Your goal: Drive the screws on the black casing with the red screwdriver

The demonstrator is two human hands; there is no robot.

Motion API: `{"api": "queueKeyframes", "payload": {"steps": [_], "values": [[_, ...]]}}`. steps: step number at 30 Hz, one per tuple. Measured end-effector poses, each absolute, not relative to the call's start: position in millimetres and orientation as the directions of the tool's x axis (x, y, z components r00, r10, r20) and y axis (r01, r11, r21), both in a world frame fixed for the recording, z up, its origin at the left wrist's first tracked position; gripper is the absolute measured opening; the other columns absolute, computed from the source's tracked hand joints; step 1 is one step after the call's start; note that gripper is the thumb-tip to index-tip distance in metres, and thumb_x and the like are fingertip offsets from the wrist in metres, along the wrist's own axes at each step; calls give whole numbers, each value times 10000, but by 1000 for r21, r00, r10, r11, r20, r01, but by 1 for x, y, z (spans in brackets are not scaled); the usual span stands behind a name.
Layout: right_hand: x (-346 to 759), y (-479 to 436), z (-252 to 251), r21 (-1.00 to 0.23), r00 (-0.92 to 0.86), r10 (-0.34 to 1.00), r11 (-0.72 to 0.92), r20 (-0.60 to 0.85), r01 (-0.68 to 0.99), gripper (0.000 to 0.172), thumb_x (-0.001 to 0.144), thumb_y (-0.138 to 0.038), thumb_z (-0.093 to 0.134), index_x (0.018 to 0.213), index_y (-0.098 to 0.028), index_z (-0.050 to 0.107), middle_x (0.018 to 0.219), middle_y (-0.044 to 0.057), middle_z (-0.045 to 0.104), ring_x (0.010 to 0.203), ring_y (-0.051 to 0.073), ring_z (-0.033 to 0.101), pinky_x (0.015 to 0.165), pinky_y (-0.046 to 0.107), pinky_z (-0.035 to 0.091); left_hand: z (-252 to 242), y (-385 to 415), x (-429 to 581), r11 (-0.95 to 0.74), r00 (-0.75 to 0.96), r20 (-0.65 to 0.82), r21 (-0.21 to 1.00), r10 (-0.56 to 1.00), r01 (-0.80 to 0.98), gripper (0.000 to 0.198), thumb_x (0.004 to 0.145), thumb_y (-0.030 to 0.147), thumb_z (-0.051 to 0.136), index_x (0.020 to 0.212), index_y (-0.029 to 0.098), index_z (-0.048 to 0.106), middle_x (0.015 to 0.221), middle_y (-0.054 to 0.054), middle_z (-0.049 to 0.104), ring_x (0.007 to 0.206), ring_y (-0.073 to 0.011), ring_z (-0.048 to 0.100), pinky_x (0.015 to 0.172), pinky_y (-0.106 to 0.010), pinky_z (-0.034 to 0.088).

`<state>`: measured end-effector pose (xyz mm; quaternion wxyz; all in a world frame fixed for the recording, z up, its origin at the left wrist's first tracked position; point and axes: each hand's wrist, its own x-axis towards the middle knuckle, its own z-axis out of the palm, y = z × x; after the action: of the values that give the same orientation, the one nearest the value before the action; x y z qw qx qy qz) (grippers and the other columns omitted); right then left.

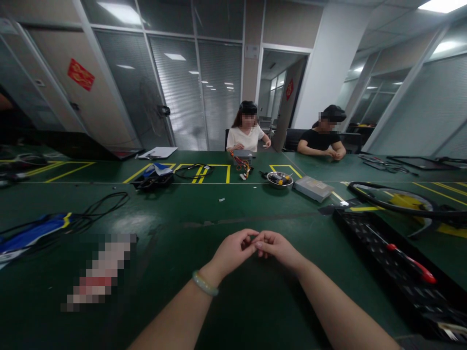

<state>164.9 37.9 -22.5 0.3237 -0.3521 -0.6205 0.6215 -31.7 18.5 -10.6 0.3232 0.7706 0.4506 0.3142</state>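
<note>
Over the green tabletop (175, 282), my left hand (233, 250) and my right hand (279, 249) meet in the middle of the view. Their fingers are curled and the fingertips touch each other. Anything small between them is hidden by the fingers. A pale bracelet (205, 284) circles my left wrist. To the right lies a black tool case (386, 262), and in it a red-and-black screwdriver (412, 262). Left of my hands is a flat object blurred by pixels (105, 267).
Across the table sit a person in white (244, 138) and a person in black (317, 145). A metal bowl (279, 180) of small parts, a grey box (313, 188), a power supply with coloured wires (242, 158), a black tray (152, 181) and a large black hoop (401, 206) lie beyond my hands.
</note>
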Motion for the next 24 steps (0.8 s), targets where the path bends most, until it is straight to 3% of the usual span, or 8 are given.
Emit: {"api": "queueKeyframes", "payload": {"steps": [5, 14, 21, 24], "values": [[165, 37, -23, -1000, -532, 847, -17, -27, 25, 371, 831, -529, 677, 861, -169, 590, 671, -23, 631, 586, 85, 545, 570, 228, 382, -11, 18, -31, -387, 394, 195, 774, 898, 500, 353, 919, 402, 530, 1201, 218, 635, 850, -16, 654, 722, -156, 577, 666, -260, 440], [165, 45, -37, -1000, -432, 901, 24, 25, -8, 391, 747, -498, 771, 793, -192, 532, 645, -50, 590, 578, 88, 530, 564, 229, 398, -11, 18, -32, -406, 414, 211, 785, 885, 467, 329, 925, 367, 530, 1207, 242, 642, 929, -23, 689, 776, -172, 603, 729, -279, 459], [165, 45, -34, -998, -427, 903, 56, 37, 33, 384, 765, -510, 749, 917, -189, 603, 746, -22, 615, 635, 99, 546, 580, 236, 418, -12, 21, -33, -364, 342, 208, 787, 916, 498, 343, 933, 369, 506, 1214, 222, 636, 856, -16, 662, 724, -158, 575, 662, -259, 427], [165, 44, -34, -994, -403, 914, 84, 51, 64, 370, 753, -500, 763, 866, -184, 608, 710, -29, 599, 624, 99, 526, 579, 239, 408, -12, 21, -33, -351, 349, 184, 784, 919, 512, 366, 923, 378, 515, 1232, 219, 630, 837, -13, 649, 708, -157, 563, 643, -258, 422]]}}
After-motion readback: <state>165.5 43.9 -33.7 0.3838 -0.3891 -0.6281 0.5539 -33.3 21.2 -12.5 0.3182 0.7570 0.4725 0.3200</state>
